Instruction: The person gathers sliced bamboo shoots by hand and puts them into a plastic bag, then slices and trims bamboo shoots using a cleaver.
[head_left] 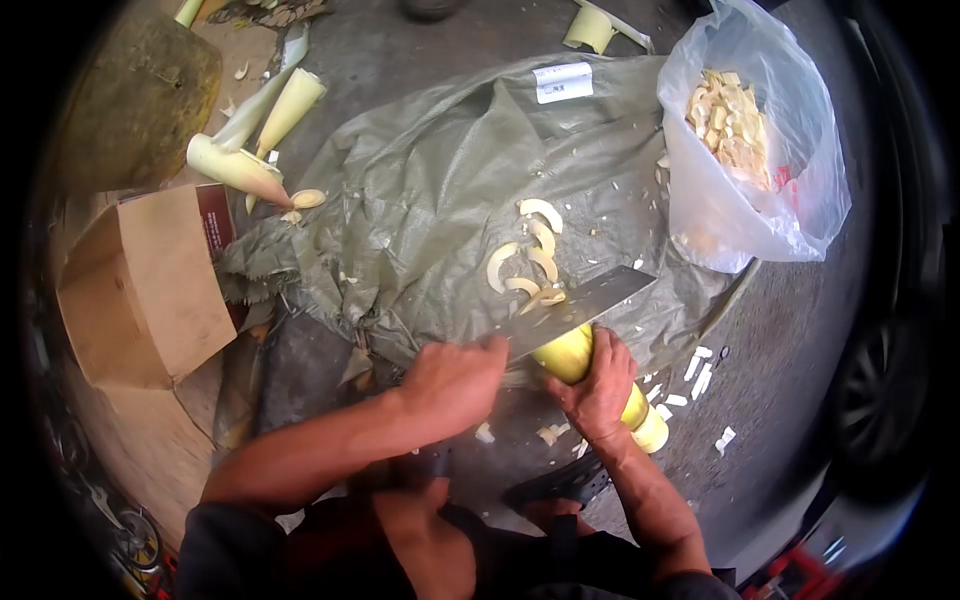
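Observation:
My left hand (455, 378) is closed around the handle of a wide cleaver (590, 308), its blade pointing up and to the right. The blade lies against the far end of a peeled yellow bamboo shoot (566, 354). My right hand (600, 388) grips that shoot around its middle, and the pale near end (650, 432) sticks out below the palm. Just past the blade, several curved cut slices (542, 212) lie on a grey-green woven plastic sheet (430, 190). My left fingers hide the cleaver's handle.
A clear plastic bag (810, 190) of cut pieces (728, 125) stands at the upper right. At the left are a cardboard box (175, 290) and bamboo shoot husks (235, 165). White scraps (700, 375) litter the floor right of my hands. A car wheel (880, 375) shows at the far right.

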